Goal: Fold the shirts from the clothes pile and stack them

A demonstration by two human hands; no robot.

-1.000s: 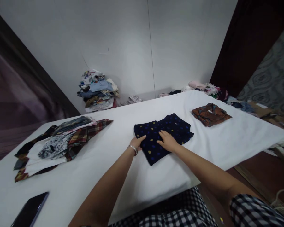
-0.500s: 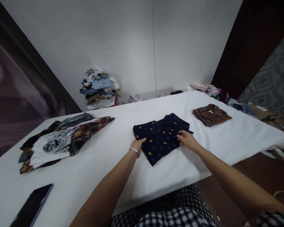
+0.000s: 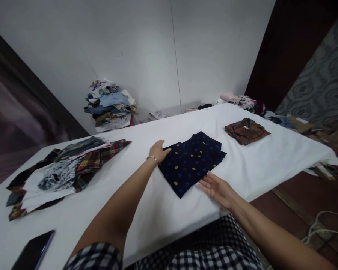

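Observation:
A folded navy shirt (image 3: pixel 191 161) with blue and yellow spots lies on the white-covered table in front of me. My left hand (image 3: pixel 158 152), with a bracelet at the wrist, rests at its upper left edge, thumb spread away from the fingers. At the lower right edge is my right hand (image 3: pixel 216 188), palm turned partly up and fingers stretched out against the cloth. Whether its fingertips reach under the edge I cannot tell. A folded brown patterned shirt (image 3: pixel 246 131) lies farther right, apart from both hands.
Loose clothes, among them a plaid garment (image 3: pixel 91 161), lie on the table's left side. A dark phone (image 3: pixel 33 250) is at the near left. Behind the table rises a clothes pile (image 3: pixel 112 105), with more clothes (image 3: pixel 236 99) at the far right. A white cable (image 3: pixel 315 227) trails on the floor.
My left hand has moved up along the shirt's left edge and its fingers have spread. My right hand has shifted from the right side down to the lower edge, turning palm up.

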